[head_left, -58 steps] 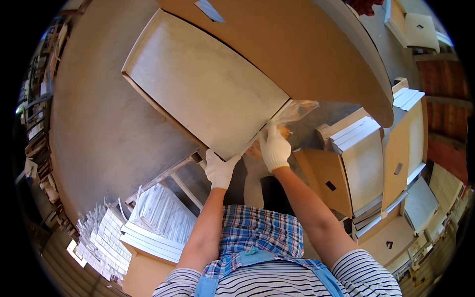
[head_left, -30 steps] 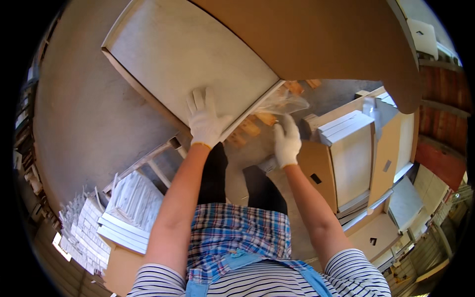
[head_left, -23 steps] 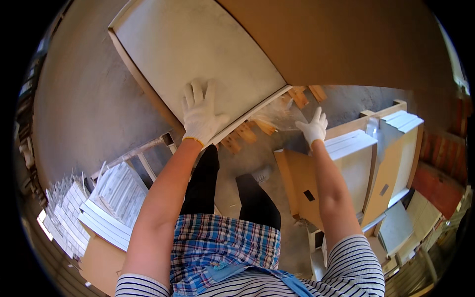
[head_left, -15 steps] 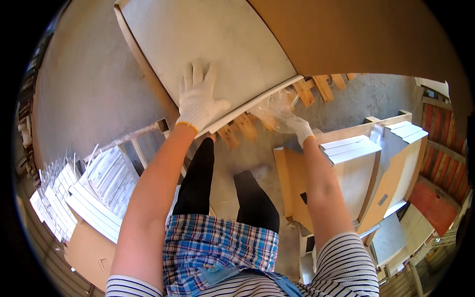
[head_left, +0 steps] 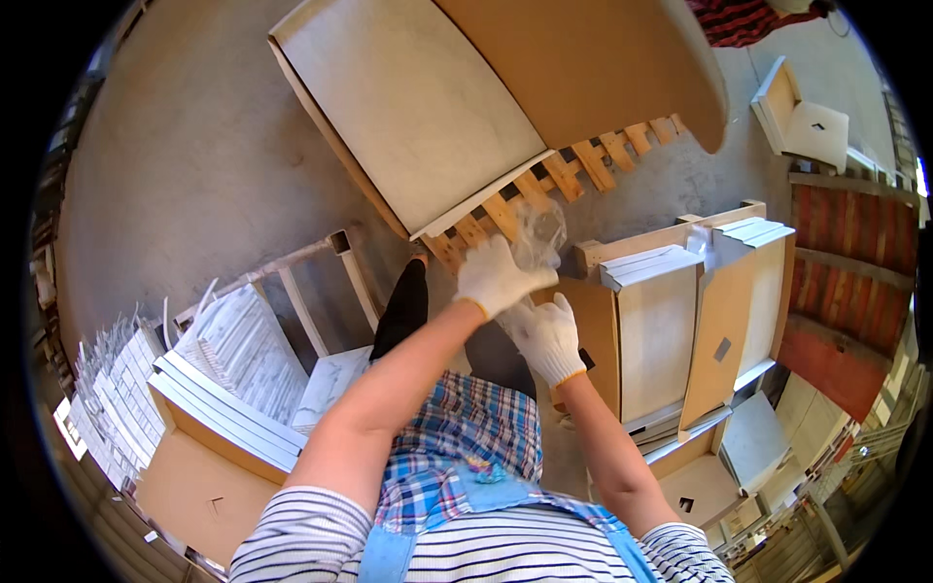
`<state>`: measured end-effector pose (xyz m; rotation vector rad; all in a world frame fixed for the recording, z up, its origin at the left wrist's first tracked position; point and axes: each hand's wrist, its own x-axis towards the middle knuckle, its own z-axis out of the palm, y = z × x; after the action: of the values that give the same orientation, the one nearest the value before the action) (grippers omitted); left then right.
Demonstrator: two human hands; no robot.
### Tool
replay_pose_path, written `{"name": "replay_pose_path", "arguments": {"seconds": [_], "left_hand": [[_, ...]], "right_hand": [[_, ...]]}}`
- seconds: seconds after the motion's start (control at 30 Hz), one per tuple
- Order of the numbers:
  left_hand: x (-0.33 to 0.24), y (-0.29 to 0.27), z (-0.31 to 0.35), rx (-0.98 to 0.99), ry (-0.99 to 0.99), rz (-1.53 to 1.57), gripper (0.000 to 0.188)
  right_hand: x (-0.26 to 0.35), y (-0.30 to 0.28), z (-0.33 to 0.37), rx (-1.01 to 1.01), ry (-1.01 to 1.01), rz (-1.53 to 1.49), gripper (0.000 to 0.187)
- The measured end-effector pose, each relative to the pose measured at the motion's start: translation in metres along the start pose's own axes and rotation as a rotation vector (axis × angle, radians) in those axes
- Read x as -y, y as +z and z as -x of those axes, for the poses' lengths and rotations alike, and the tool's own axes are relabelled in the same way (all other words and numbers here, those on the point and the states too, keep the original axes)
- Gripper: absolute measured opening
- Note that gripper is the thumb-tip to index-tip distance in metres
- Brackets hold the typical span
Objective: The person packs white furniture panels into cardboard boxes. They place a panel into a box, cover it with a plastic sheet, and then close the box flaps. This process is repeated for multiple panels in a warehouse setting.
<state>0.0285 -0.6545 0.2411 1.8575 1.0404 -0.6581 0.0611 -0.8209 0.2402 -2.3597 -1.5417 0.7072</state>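
Bare concrete floor (head_left: 194, 175) spreads around a slatted wooden pallet (head_left: 590, 163) in the head view, a pale panel (head_left: 408, 107) lying over it with a brown cardboard flap (head_left: 593, 73) open alongside. Clear plastic film (head_left: 540, 233) bunches off the panel's near edge, at the left hand (head_left: 496, 276); the right hand (head_left: 546, 337) sits just beside, fingers partly curled. Whether either grasps the film, I cannot tell. So far the panel's face is uncovered; the flap is not folded over it.
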Motion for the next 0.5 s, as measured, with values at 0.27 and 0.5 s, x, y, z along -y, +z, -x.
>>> {"name": "replay_pose_path", "arguments": {"seconds": [0.27,0.5], "left_hand": [[0.033,0.01,0.049,0.233,-0.04,0.869,0.02],[0.029,-0.102,0.081,-0.327,0.146,0.926,0.028]], "right_hand": [[0.089,-0.072,0.05,-0.027,0.057,-0.028,0.021],[0.139,-0.102,0.051,-0.243,0.132,-0.441,0.014]]}}
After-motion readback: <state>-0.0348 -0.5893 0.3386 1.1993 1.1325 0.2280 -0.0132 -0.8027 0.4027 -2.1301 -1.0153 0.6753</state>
